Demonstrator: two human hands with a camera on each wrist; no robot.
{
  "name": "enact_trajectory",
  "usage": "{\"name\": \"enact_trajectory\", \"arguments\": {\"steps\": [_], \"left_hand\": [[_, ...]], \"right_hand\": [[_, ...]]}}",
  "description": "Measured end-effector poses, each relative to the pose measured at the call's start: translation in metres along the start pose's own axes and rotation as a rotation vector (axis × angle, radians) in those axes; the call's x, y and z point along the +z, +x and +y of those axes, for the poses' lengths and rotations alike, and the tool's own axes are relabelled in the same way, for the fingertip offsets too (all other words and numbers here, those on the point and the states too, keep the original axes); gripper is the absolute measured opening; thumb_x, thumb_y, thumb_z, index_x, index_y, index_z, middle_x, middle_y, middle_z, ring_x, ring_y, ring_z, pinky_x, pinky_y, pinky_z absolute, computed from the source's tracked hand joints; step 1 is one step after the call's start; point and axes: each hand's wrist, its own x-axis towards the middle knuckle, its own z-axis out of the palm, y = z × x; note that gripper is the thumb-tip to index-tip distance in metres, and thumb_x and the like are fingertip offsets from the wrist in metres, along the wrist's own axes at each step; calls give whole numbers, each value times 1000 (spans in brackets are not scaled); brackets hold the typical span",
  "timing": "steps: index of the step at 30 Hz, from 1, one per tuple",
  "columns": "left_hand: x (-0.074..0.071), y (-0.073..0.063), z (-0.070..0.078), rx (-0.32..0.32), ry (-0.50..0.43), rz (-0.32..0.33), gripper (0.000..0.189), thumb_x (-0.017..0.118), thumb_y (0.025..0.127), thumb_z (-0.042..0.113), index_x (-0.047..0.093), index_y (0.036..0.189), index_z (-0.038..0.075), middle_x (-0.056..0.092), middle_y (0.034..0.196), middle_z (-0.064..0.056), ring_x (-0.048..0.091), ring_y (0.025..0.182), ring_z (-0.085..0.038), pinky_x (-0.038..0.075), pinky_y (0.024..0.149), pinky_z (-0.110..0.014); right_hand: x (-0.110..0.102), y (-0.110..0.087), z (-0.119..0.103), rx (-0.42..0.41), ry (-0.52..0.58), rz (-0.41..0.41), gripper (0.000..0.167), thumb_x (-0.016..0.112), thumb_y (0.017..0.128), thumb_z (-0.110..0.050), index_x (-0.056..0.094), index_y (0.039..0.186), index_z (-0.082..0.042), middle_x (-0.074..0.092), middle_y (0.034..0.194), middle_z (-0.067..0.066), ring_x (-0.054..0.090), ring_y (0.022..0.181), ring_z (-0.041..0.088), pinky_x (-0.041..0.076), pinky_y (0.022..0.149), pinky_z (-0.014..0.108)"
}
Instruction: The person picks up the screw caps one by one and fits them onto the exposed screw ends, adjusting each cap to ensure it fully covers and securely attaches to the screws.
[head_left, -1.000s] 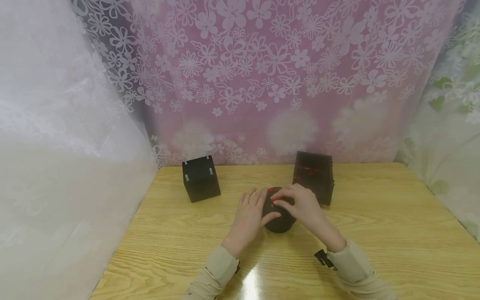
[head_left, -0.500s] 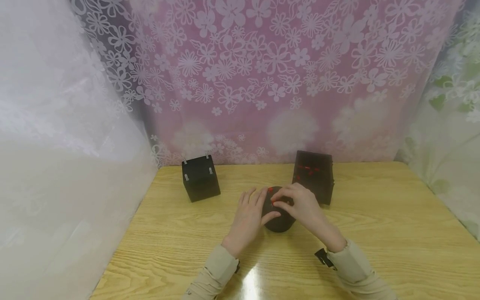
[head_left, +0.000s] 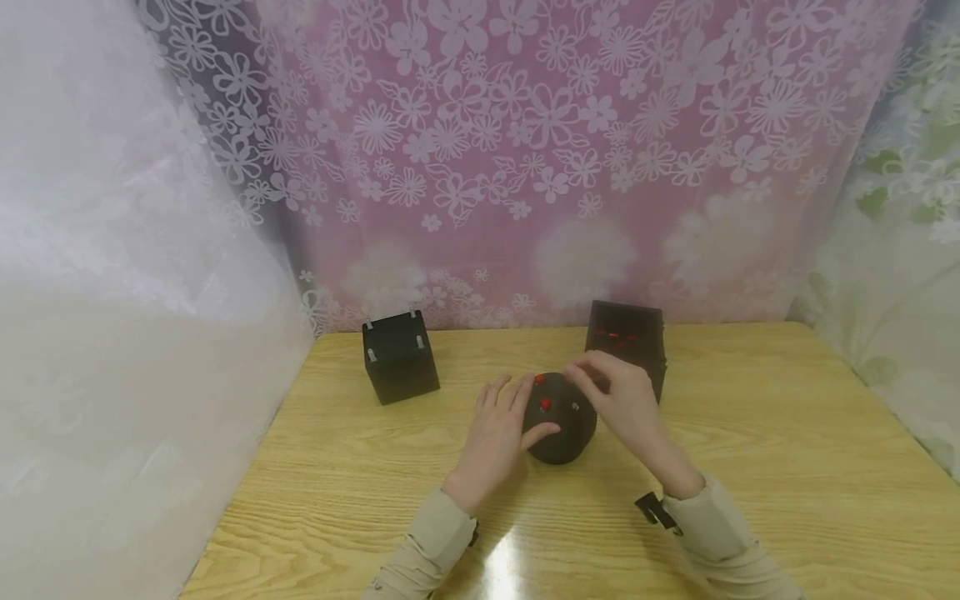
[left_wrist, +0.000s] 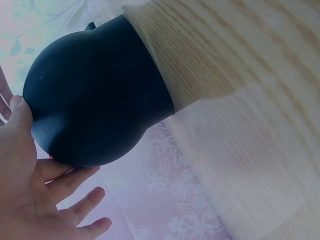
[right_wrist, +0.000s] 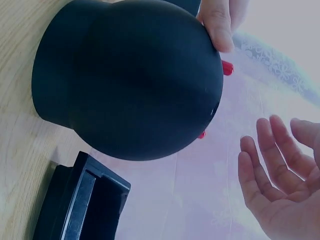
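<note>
In the head view the black ball (head_left: 567, 437) stands on the desk (head_left: 337, 500); the left hand (head_left: 487, 437), fingers wide, touches it at nine o'clock; the right hand (head_left: 628, 406) is near two; in the left wrist view the thumb touches at nine; in the right wrist view a red peg (right_wrist: 227, 68) pokes out at three; the right hand's loose fingers, at four, stay off the ball.

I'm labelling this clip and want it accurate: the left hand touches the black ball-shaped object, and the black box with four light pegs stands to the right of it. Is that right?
Not quite: the black box with four light pegs stands to the left of the black ball-shaped object, as the head view shows. The left hand does touch it.
</note>
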Motion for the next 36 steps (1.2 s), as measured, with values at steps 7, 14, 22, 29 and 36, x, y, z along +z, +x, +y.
{"name": "enact_trajectory", "arguments": {"steps": [7, 14, 22, 29, 36], "left_hand": [[1, 1, -1, -22, -12, -25, 83, 54, 93, 63, 44, 152, 6, 57, 144, -10, 45, 140, -32, 35, 118, -53], [0, 0, -1, -23, -2, -25, 82, 53, 94, 63, 44, 153, 7, 56, 145, -8, 45, 140, -30, 34, 119, -51], [1, -1, -1, -15, -8, -12, 82, 54, 94, 63, 44, 153, 7, 57, 143, -9, 46, 139, -32, 34, 118, -53], [1, -1, 0, -14, -6, -18, 82, 54, 93, 63, 44, 153, 8, 58, 143, -9, 47, 138, -32, 35, 118, -52], [3, 0, -1, -20, -6, -16, 82, 54, 93, 63, 43, 153, 8, 56, 144, -8, 47, 138, -31, 35, 118, -52]], "right_hand": [[-5, 3, 11, 23, -10, 61, 5, 71, 95, -10, 76, 96, -8, 77, 88, 1, 74, 77, 20, 59, 69, 23], [-10, 6, 22, 29, -33, 95, 5, 71, 95, -8, 75, 97, -5, 77, 93, 6, 75, 79, 25, 61, 69, 47], [-14, 13, 37, 56, -63, 116, 10, 70, 96, -8, 74, 104, -3, 77, 97, 9, 74, 80, 27, 60, 71, 31], [-15, 27, 56, 91, -110, 151, 15, 67, 100, -14, 74, 108, -4, 77, 100, 11, 73, 83, 31, 58, 73, 41], [-14, 42, 78, 157, -113, 91, 19, 62, 102, -11, 70, 113, 2, 74, 102, 20, 72, 80, 36, 59, 69, 52]]}}
